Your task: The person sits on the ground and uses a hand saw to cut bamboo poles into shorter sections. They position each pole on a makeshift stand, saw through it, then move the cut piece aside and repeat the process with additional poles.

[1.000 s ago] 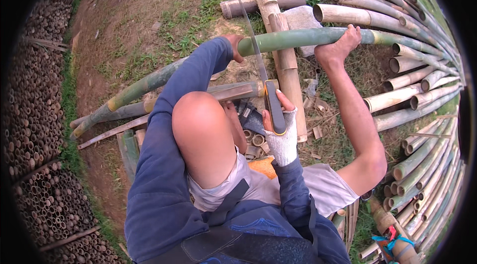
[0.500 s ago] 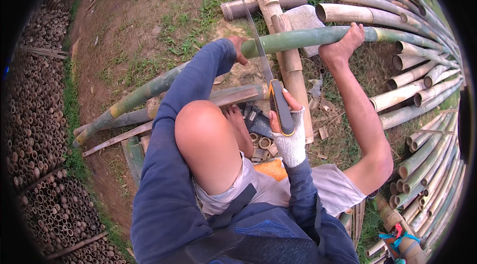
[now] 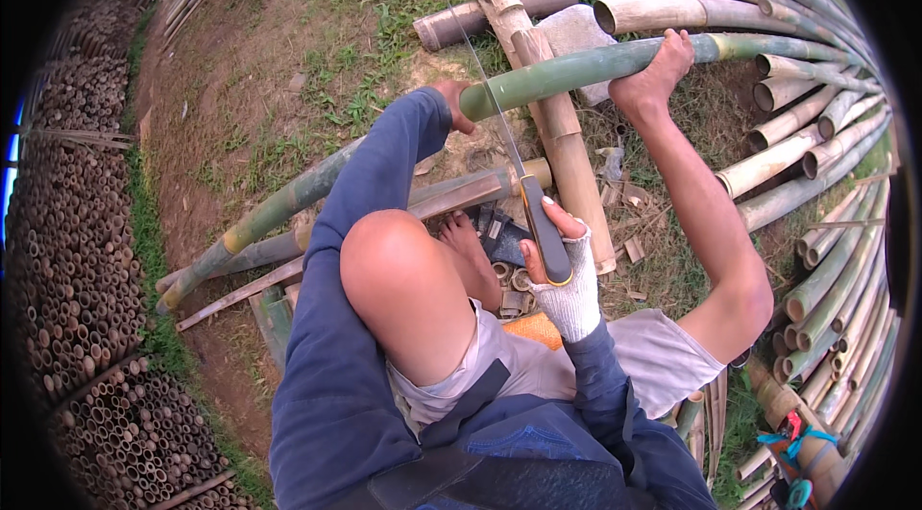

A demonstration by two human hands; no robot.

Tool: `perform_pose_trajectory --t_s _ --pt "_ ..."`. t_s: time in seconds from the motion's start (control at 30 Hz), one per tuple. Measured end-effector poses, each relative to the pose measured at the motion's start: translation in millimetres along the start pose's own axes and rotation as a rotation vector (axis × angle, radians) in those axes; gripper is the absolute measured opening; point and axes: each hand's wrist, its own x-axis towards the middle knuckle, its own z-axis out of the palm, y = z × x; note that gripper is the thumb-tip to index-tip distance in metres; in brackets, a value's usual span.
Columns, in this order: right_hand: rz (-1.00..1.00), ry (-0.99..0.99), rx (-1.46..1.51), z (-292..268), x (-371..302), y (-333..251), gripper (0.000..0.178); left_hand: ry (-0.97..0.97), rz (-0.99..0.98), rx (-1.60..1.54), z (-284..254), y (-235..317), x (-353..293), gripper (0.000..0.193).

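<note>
A green bamboo pole (image 3: 557,75) lies across a paler bamboo support (image 3: 569,174) in front of me. My left hand (image 3: 449,107), at the end of a blue sleeve, is wrapped round the pole left of the saw. In my right hand (image 3: 569,270), which wears a white glove with bare fingertips, is the dark, yellow-edged handle of a handsaw (image 3: 545,231). Its thin blade slants up and away, crossing the pole just right of my left hand. My bare right foot (image 3: 658,68) presses on the pole farther right. My left arm hides part of the bamboo.
Many bamboo poles (image 3: 691,15) fan out on the right. Stacked cut bamboo pieces (image 3: 86,251) stand at far left. A short bamboo log (image 3: 495,15) and a grey stone (image 3: 571,39) lie beyond the pole. Bamboo offcuts (image 3: 517,281) lie near my left foot (image 3: 469,246).
The saw has been drawn back a little toward me across the pole. My left hand and right foot keep their places on the bamboo. The whole view has shifted slightly.
</note>
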Motion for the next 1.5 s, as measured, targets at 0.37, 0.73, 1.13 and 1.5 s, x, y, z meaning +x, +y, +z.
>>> perform_pose_trajectory --t_s 0.37,0.73,1.13,1.5 --pt "-0.015 0.011 -0.034 -7 -23 2 0.059 0.037 0.027 0.054 1 3 -5 0.091" --pt "0.029 -0.048 -0.075 -7 -36 3 0.058 0.536 0.185 0.402 52 10 -38 0.084" --pt "-0.043 -0.090 -0.126 -25 -28 -4 0.062 0.432 0.200 0.319 40 3 -30 0.092" --pt "0.004 -0.115 -0.136 -40 -82 -5 0.067 0.334 0.087 0.273 29 7 -29 0.093"
